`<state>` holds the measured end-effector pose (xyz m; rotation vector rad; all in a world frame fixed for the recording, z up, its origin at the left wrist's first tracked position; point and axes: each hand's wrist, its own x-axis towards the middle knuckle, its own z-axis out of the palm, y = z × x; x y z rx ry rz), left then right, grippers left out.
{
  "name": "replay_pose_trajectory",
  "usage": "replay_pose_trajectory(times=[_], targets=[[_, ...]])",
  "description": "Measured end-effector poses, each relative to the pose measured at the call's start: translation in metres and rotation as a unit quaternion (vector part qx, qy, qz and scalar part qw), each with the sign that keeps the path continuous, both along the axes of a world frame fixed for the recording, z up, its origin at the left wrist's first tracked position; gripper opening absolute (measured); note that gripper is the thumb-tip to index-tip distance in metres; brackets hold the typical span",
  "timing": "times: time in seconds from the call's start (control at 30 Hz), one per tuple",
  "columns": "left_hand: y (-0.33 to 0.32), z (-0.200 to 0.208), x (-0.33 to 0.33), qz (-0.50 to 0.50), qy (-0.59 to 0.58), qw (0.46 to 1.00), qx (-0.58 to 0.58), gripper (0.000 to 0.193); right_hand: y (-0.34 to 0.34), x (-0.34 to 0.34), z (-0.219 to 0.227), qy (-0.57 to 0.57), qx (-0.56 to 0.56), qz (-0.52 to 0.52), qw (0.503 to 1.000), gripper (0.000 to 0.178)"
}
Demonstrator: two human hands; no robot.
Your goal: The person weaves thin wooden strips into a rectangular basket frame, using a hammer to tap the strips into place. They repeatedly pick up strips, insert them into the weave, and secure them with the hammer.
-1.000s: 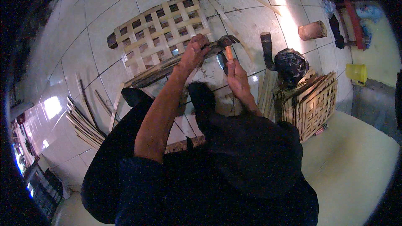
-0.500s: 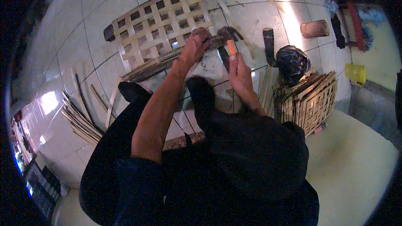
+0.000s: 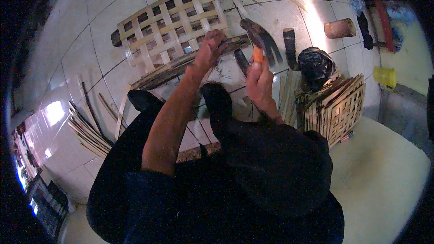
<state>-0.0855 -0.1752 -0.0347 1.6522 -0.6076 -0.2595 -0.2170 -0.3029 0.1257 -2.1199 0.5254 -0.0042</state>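
My right hand (image 3: 260, 83) is closed round the orange handle of a hammer (image 3: 258, 54). The hammer's dark head is up beyond the hand, to the right of a long wooden bar (image 3: 167, 72). That bar lies along the near side of a panel woven from pale flat strips (image 3: 174, 20). My left hand (image 3: 210, 47) is at the panel's near right corner, fingers bent and pressed together against the bar. Whatever they pinch is too small to make out. On the floor between my hands lies a dark curved blade-like piece (image 3: 242, 62).
Finished woven panels (image 3: 337, 108) stand stacked at the right, beside a black plastic bag (image 3: 316, 68) and a dark bent tube-like piece (image 3: 290, 49). A wooden block (image 3: 340, 29) and a yellow container (image 3: 384, 77) sit farther right. Loose strips (image 3: 88, 131) lie at the left.
The hammer has swung to the right and lifted off the bar's end. My left hand stays at the same corner of the panel.
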Motion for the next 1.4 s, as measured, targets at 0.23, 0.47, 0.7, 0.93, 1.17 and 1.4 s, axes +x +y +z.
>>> replay_pose_trajectory(times=[0.23, 0.47, 0.7, 0.93, 1.17, 1.4], targets=[[0.0, 0.028, 0.002, 0.014, -0.205, 0.965, 0.162, 0.028, -0.007, 0.005, -0.025, 0.09, -0.028, -0.01, 0.995, 0.04], [0.002, 0.023, 0.001, 0.022, -0.171, 0.966, 0.191, 0.031, -0.027, -0.007, -0.083, 0.008, -0.097, -0.01, 0.995, 0.035], [0.004, 0.055, -0.004, -0.002, -0.147, 0.973, 0.18, 0.031, -0.074, -0.047, -0.079, 0.092, -0.173, -0.094, 0.976, 0.032], [0.014, 0.077, 0.01, -0.082, -0.179, 0.963, 0.185, 0.034, -0.132, -0.065, -0.111, -0.075, -0.338, -0.027, 0.938, 0.031], [0.09, 0.148, 0.099, -0.11, -0.24, 0.898, 0.352, 0.032, -0.275, -0.062, -0.092, -0.005, -0.451, -0.038, 0.892, 0.029], [0.244, 0.236, 0.113, -0.155, -0.298, 0.795, 0.505, 0.032, -0.344, -0.064, -0.105, 0.039, -0.501, -0.016, 0.865, 0.028]])
